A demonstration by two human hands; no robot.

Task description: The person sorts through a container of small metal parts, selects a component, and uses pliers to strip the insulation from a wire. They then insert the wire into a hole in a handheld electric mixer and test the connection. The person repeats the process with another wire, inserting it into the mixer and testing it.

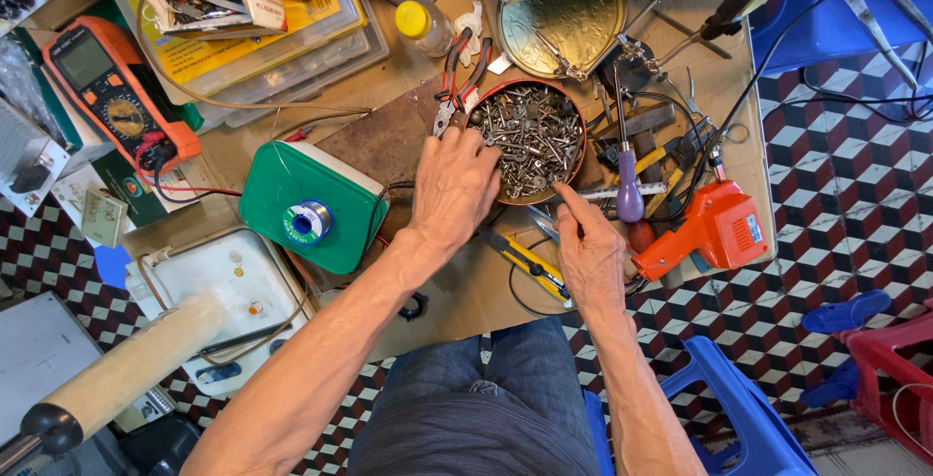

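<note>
1. The round tin (pixel 575 167) is red-rimmed metal, filled with dull grey steel screws (pixel 533 136).
2. The left hand (pixel 453 180), bare, rests on the screws and the tin's edge.
3. The right hand (pixel 589 251) lies on matt brown cardboard (pixel 466 291).
4. The soldering gun (pixel 714 228) is glossy orange plastic.
5. The green box (pixel 282 185) is smooth plastic, with a spool of shiny solder wire (pixel 308 221) on it.
6. The screwdriver (pixel 629 189) has a smooth purple plastic handle.
7. The embossed lid (pixel 564 19) is brassy, shiny metal.

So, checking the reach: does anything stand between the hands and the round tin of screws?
Nothing visible does. The left hand already rests on the tin of screws; the right hand points beside its rim.
</note>
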